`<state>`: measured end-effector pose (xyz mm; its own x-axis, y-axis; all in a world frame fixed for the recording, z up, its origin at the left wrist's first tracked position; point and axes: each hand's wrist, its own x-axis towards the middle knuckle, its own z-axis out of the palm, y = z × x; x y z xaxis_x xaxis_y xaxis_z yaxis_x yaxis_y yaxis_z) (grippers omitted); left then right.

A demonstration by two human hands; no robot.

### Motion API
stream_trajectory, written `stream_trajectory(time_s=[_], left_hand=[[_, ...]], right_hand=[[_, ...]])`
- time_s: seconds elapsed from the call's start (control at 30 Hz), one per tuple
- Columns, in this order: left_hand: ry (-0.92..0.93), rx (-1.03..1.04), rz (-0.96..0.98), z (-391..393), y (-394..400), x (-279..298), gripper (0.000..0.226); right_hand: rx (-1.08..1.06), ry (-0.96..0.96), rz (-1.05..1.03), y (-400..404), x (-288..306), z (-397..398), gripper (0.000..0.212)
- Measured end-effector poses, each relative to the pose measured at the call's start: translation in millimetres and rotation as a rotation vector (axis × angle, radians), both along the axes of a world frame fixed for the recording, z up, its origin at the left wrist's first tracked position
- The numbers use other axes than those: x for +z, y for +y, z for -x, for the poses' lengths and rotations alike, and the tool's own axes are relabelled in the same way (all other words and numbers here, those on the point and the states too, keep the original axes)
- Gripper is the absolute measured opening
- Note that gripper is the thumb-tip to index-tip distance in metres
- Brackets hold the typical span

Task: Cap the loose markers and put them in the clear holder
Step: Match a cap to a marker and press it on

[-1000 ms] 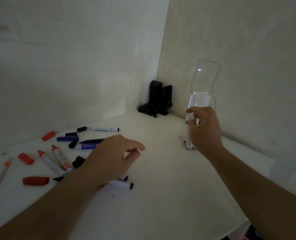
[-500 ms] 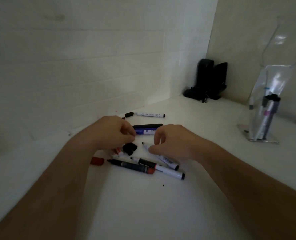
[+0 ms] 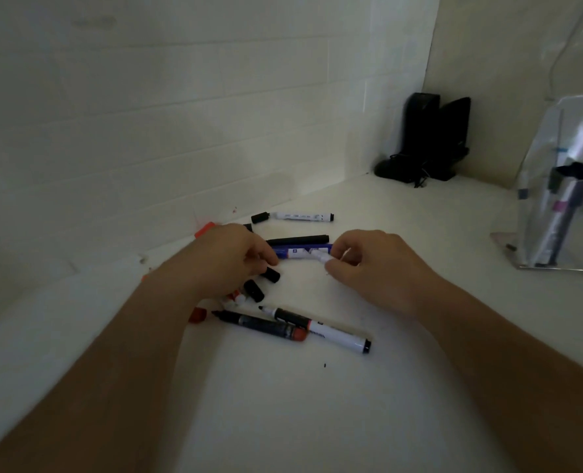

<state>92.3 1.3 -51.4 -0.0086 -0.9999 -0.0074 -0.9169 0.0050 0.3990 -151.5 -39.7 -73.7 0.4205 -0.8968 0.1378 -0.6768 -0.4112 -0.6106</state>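
Right hand (image 3: 375, 268) fingers pinched on white marker (image 3: 319, 257) above table (image 3: 283, 404). Left hand (image 3: 228, 257) fingers curled beside black cap (image 3: 272, 275); grip unclear. Loose markers scattered between hands. Clear holder (image 3: 556, 199) far right, markers upright inside.

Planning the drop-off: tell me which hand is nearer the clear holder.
Right. The right hand is over the marker pile, well to the left of the clear holder; the left hand is farther left still, beyond the right hand.
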Motion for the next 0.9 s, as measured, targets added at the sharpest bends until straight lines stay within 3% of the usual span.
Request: stream_trajectory(time_s=[0.17,0.4,0.67,0.9], left_hand=[[-0.180,-0.033,0.106,7,-2,-5,0.017],[0.028,0.065,0.237,18,-1,-5,0.012],[0.079,0.036,0.225,23,4,-2,0.015],[0.128,-0.029,0.219,33,7,-4,0.012]], right_hand=[[0.044,-0.115,-0.002,-1,-5,1,0.019],[0.045,-0.169,0.011,-2,-5,2,0.021],[0.035,-0.167,0.007,-1,-3,1,0.015],[0.015,-0.222,0.064,-6,-5,1,0.023]])
